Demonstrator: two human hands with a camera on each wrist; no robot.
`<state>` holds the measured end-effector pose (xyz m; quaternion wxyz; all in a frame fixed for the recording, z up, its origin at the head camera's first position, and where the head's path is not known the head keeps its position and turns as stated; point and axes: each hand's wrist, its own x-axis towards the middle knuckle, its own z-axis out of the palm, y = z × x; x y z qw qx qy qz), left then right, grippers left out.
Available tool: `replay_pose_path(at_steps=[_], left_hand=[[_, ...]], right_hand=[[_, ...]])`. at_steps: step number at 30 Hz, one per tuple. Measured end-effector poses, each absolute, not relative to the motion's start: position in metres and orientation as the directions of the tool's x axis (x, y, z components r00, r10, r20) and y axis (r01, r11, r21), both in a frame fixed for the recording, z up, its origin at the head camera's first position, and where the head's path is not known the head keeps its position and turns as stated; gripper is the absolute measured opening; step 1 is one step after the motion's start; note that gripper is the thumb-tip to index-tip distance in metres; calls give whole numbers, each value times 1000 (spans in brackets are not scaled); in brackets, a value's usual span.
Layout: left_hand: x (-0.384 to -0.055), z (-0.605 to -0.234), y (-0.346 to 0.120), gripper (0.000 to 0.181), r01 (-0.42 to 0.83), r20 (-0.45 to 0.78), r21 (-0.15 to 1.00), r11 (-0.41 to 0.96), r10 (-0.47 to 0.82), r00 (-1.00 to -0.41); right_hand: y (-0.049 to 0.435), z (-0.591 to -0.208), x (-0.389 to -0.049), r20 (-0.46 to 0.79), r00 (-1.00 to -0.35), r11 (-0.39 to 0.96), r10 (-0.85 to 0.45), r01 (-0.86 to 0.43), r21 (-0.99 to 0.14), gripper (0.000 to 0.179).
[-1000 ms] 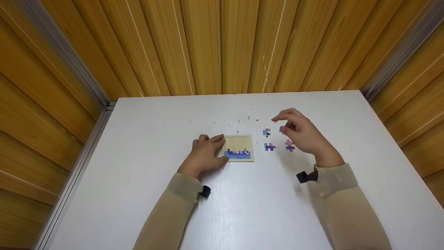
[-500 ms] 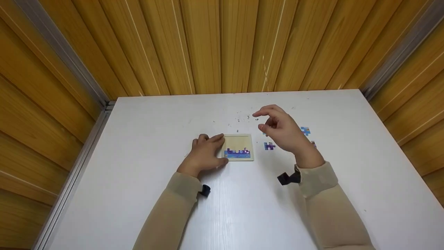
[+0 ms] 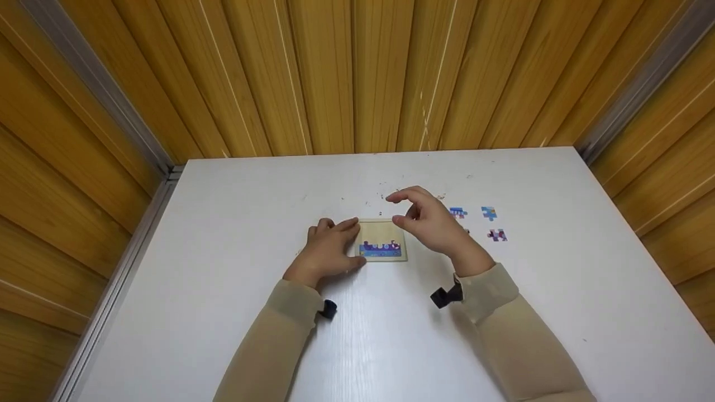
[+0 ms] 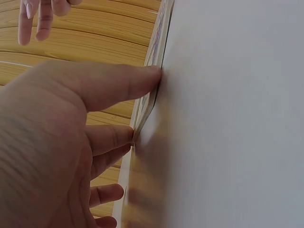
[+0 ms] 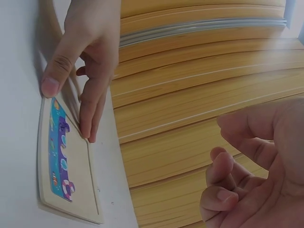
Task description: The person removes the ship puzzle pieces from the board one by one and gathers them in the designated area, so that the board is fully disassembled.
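Note:
A small wooden puzzle tray (image 3: pixel 381 231) lies on the white table, its lower part filled with a blue and purple strip of puzzle pieces (image 5: pixel 61 154). My left hand (image 3: pixel 328 248) holds the tray at its left side, thumb at the near corner and index finger at the far one. Above the tray's far right corner hovers my right hand (image 3: pixel 427 223), thumb and index finger apart and the other fingers curled. Nothing shows between its fingers in the right wrist view. Loose puzzle pieces lie right of it: a blue one (image 3: pixel 489 213) and a purple-pink one (image 3: pixel 497 235) are fully visible.
Another blue piece (image 3: pixel 458 212) lies beside the right hand, which partly hides the pieces near it. Small dark marks (image 3: pixel 381 196) dot the table beyond the tray. Wood-patterned panels (image 3: pixel 324 78) stand behind the table's far edge.
My right hand has moved left from over the loose pieces to the tray's far right corner, uncovering pieces on the right. The left hand and tray have stayed in place.

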<state>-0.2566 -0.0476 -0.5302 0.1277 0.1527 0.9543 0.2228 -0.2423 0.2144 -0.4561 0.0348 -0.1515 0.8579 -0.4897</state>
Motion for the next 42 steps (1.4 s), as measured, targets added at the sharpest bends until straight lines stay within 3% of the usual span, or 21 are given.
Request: replay_pose_path(at_steps=[14,42], left_hand=[[-257,-532,-50,89,262,-155,468,844,371,-916],[-258,-533,-53,86,324,-135,461,826,426,-895]], right_hand=[[200,-481,-247,-8,-950,506,-311,-159,-848,57],[182,-518,-248,-124,-921,643,-369,-157,-749,57]])
